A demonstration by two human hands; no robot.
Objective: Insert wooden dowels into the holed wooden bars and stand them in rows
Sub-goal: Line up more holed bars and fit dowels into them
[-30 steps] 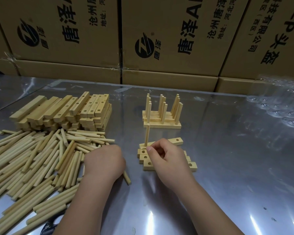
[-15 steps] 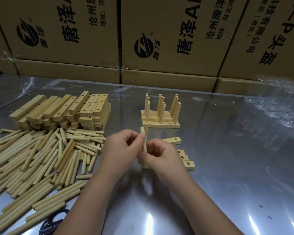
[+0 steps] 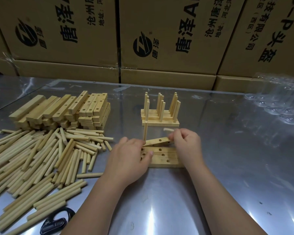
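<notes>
Forearms reach in from the near edge and meet at mid tabletop point(image 3: 227, 167).
The left hand point(image 3: 131, 160) lies with fingers apart, pressing the left ends of the flat bars point(image 3: 161, 156). The right hand point(image 3: 187, 143) has its fingers clamped on a blurred dowel point(image 3: 167, 130) at the raised end of a tilted bar point(image 3: 159, 141), which carries one upright dowel point(image 3: 145, 131). Just behind stand finished rows point(image 3: 159, 116). The loose dowels point(image 3: 41, 158) and bar stack point(image 3: 63, 111) crowd the left, and shiny tabletop runs right toward clear wrap point(image 3: 278, 102).

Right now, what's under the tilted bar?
Beneath the tilted bar lie flat holed bars, side by side. Whether it rests on them is hidden: the left hand covers its left end, the right hand, pinching a dowel, its right.
</notes>
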